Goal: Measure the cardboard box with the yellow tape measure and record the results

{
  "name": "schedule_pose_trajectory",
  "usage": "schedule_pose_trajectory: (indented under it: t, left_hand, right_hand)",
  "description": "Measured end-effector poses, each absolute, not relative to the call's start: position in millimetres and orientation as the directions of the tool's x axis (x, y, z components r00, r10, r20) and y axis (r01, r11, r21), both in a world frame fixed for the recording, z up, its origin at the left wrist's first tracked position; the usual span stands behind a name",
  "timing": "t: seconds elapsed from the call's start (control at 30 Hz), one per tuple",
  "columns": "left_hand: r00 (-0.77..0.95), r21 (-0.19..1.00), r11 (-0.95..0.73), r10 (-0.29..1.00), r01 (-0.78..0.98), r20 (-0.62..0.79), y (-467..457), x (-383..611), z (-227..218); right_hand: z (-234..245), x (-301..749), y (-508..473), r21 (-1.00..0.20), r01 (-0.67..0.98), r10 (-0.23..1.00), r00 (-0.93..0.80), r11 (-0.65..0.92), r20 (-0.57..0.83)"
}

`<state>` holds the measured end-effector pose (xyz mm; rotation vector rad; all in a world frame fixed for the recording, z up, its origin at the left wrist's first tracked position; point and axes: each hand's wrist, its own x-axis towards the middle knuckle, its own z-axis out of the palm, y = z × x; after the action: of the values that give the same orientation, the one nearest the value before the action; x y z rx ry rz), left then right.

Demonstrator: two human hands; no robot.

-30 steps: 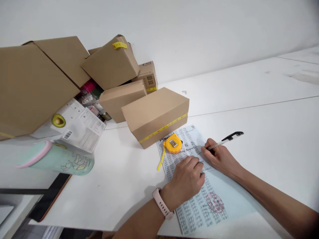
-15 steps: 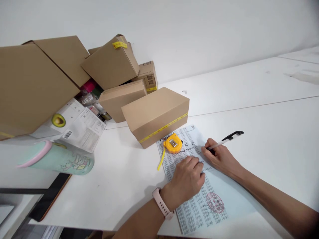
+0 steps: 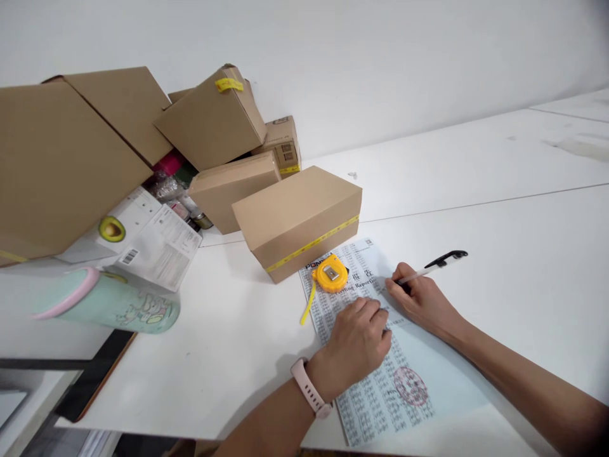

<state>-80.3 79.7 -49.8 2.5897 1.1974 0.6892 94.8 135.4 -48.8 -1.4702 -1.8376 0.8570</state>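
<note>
A pale blue sheet of paper [image 3: 454,381] lies on the white table, headed "Testing Report" and covered with rows of small handwritten marks and a round red stamp. My right hand [image 3: 423,298] is closed around a black-and-white pen [image 3: 435,263], its tip by the printed heading. Resting on the middle of the sheet, my left hand [image 3: 359,336] has its fingers curled under. Whatever those fingers may hold is hidden. A yellow tape measure [image 3: 332,274] sits on the upper left of the paper, its short yellow tape end sticking out.
A cardboard box [image 3: 299,219] with yellow tape stands just behind the paper. More cardboard boxes [image 3: 214,120] are piled at the back left, near a white avocado-printed package [image 3: 159,251]. A mint-green bottle [image 3: 114,308] with a pink ring is at the left, above a dark flat object [image 3: 92,381].
The pen and my right hand have shifted very slightly to the right. My left hand, the paper and the tape measure stay where they were.
</note>
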Motion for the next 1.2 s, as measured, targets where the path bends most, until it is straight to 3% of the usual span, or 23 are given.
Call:
schedule_pose_trajectory:
  t: [0.8,0.93,1.1,1.2]
  left_hand:
    - [0.56,0.382,-0.645,0.764,0.662,0.321,80,-80,-50]
    - [0.545,0.397,-0.658,0.753,0.64,0.37,80,-80,-53]
    - [0.265,0.41,-0.609,0.724,0.679,0.637,87,-86,-49]
    - [0.088,0.407,-0.471,0.731,0.783,0.676,94,-94,-45]
  right_hand:
    - [-51,94,135,-0.796,0.584,0.985,-0.15,0.159,0.087]
    - [-55,103,139,-0.791,0.583,0.982,-0.086,0.187,0.169]
    - [-62,128,150,-0.591,0.678,0.895,-0.262,0.436,0.36]
    - [-69,136,156,-0.483,0.704,0.85,-0.371,0.52,0.375]
